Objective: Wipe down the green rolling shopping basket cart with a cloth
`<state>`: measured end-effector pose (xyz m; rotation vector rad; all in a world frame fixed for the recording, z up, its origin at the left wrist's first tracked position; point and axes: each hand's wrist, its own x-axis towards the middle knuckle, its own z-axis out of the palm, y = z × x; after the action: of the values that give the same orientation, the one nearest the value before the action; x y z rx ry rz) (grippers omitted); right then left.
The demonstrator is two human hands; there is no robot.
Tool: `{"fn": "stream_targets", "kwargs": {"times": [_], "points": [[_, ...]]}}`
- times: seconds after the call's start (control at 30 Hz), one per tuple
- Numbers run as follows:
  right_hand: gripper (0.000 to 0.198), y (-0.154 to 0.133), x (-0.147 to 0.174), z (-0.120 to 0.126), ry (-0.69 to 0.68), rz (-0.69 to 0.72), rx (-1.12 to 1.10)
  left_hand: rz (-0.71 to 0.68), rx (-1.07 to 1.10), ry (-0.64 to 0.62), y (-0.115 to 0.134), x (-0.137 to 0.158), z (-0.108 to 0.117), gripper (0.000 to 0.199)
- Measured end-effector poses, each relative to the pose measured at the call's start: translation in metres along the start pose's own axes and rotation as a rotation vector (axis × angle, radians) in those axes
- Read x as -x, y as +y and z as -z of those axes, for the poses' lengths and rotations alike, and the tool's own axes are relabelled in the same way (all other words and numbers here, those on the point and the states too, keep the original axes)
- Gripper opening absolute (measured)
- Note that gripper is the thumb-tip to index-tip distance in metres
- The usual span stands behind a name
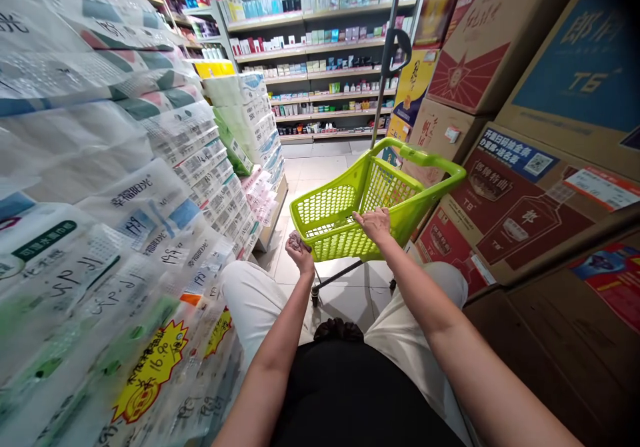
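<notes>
On pale tiles (301, 168) between packs (193, 157) and cartons (480, 40) stands a green cart (409, 211).

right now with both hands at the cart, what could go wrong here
The cart stands on wheels, so a push from the right hand at its side might make it roll.

Stacked boxes stand close by the cart's handle, so turning it could bump them.

The crumpled cloth in the left hand is right by the basket's open mesh and could snag there.
</notes>
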<state>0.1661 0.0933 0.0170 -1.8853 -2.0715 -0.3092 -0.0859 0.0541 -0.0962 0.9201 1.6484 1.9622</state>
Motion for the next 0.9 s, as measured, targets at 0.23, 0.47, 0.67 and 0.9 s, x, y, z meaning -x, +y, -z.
{"fn": "stream_targets", "kwargs": {"times": [0.23,0.47,0.67,0.9], "points": [[0.080,-0.004,-0.027,-0.006,-0.124,-0.008,0.002,-0.055,-0.096,0.125,0.015,0.007,-0.031,0.031],[0.080,0.004,-0.035,-0.013,-0.135,-0.016,-0.024,-0.129,-0.141,0.076,0.021,0.039,-0.043,0.030],[0.079,-0.004,-0.034,-0.009,-0.140,-0.046,-0.028,0.033,-0.155,0.197,0.028,0.020,-0.046,0.032],[0.073,-0.013,-0.035,-0.004,-0.154,-0.090,-0.041,-0.038,-0.144,0.099,0.022,0.027,-0.046,0.031]]}}
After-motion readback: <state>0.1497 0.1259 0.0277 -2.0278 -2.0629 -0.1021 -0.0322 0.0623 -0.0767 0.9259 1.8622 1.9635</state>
